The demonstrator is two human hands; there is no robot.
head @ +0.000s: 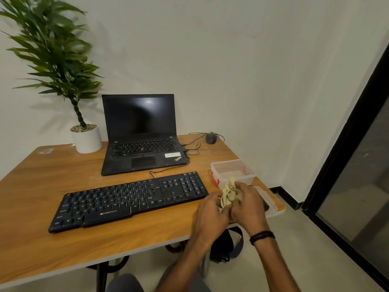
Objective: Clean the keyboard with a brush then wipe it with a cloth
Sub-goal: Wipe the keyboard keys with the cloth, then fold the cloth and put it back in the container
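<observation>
**Bare forearms, one black wristband**

Both forearms are bare from the wrists down to the lower edge of the view, with no sleeve on either. The left hand wears nothing on its wrist or on the fingers that show. Just behind the right hand, a slim black wristband circles the wrist. Whether it is one strand or two is unclear. Dark blue-grey trousers cover the knees at the bottom edge.

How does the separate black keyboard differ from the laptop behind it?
The keyboard is a flat slab, wider than the laptop, whose lid stands open with a dark screen. The keyboard has a number pad; the laptop has a touchpad and red nub instead. Both are black and rest on the wooden desk.
</observation>
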